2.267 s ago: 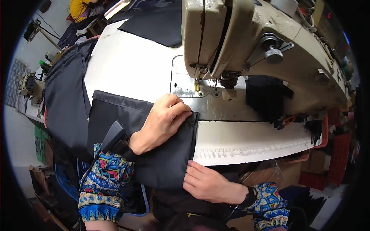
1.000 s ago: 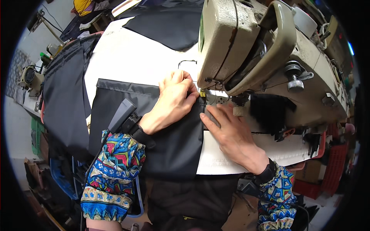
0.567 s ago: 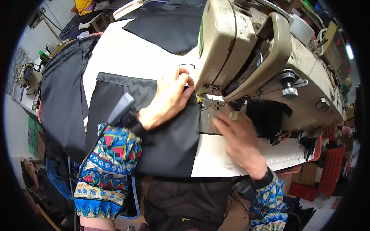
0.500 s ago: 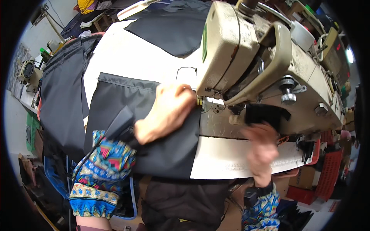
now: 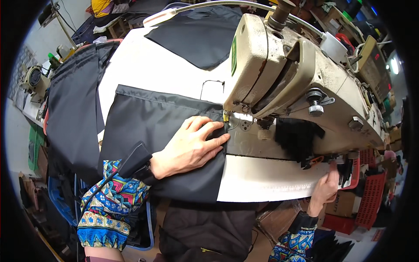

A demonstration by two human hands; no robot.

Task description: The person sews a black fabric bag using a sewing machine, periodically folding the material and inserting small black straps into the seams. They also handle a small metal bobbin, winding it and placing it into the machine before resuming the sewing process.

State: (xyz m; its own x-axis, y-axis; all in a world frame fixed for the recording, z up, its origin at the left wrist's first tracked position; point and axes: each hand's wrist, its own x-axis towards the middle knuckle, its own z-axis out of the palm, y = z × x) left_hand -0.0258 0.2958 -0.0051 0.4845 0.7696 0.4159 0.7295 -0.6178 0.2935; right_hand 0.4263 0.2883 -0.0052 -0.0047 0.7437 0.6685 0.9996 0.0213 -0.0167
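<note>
A black fabric panel (image 5: pixel 144 126) with a folded, stitched upper hem lies on the white table (image 5: pixel 262 179), its right edge at the needle area of a cream sewing machine (image 5: pixel 251 56). My left hand (image 5: pixel 192 146) rests on this panel with fingers spread, fingertips at the right edge just below the presser foot. Off to the right, my right hand (image 5: pixel 325 185) is at the table's end, fingers drawn together beside black strips (image 5: pixel 346 170); what they grip, if anything, is hidden. Near those fingers lies an orange-handled tool (image 5: pixel 315 161), perhaps thread snips, next to a black fabric bundle (image 5: pixel 297 137).
Another black piece (image 5: pixel 196 37) lies on the table's far side. More black panels (image 5: pixel 72 105) drape over the left edge. Red baskets (image 5: pixel 371 198) stand at the right, a blue crate (image 5: pixel 59 196) at lower left. Dark cloth covers my lap (image 5: pixel 209 231).
My right hand has moved right, from below the machine arm to the table's end. The left hand has slid down from the presser foot and flattened on the panel.
</note>
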